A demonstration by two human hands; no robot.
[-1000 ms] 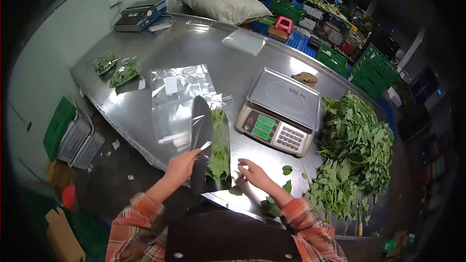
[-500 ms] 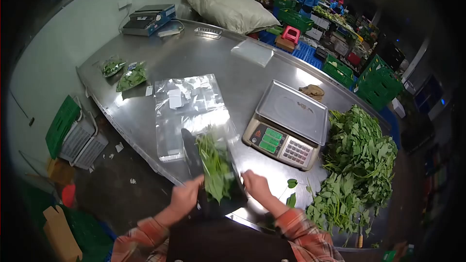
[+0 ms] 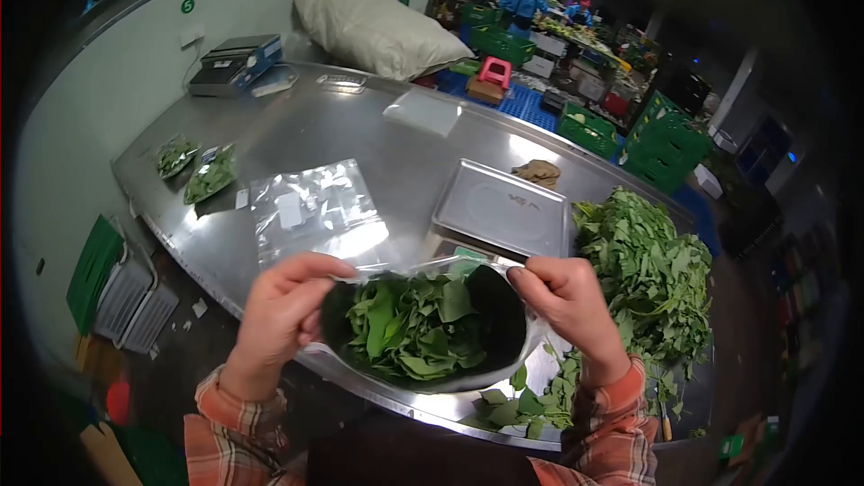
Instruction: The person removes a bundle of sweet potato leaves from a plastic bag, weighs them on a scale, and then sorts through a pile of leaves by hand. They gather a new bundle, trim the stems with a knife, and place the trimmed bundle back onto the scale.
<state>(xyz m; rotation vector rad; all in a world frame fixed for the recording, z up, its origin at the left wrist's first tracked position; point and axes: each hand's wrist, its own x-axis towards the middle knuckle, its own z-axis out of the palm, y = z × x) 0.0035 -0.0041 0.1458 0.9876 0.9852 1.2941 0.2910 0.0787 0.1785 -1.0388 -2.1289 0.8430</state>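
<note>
Both hands hold a plastic bag (image 3: pixel 510 353) by opposite sides of its wide mouth, above the table's front edge. Its inside looks dark, and leafy greens (image 3: pixel 414 324) fill the middle. My left hand (image 3: pixel 292 306) pinches the left rim between thumb and fingers. At the right rim, my right hand (image 3: pixel 565 301) grips the plastic with curled fingers. Just beyond the bag stands a weighing scale (image 3: pixel 504 207) with a metal pan; its keypad is mostly hidden. A stack of clear bags (image 3: pixel 315 211) lies flat to its left.
A large heap of greens (image 3: pixel 648 274) covers the table's right end, with loose leaves (image 3: pixel 517 409) near the front edge. Two filled bags (image 3: pixel 211 175) lie at the left. A sealing machine (image 3: pixel 236 65), a big white sack (image 3: pixel 378 27) and a brown cloth (image 3: pixel 537 173) are farther back.
The bag has come up closer to me and its mouth now faces me, spread wide. My hands have risen and moved farther apart. The view has shifted slightly.
</note>
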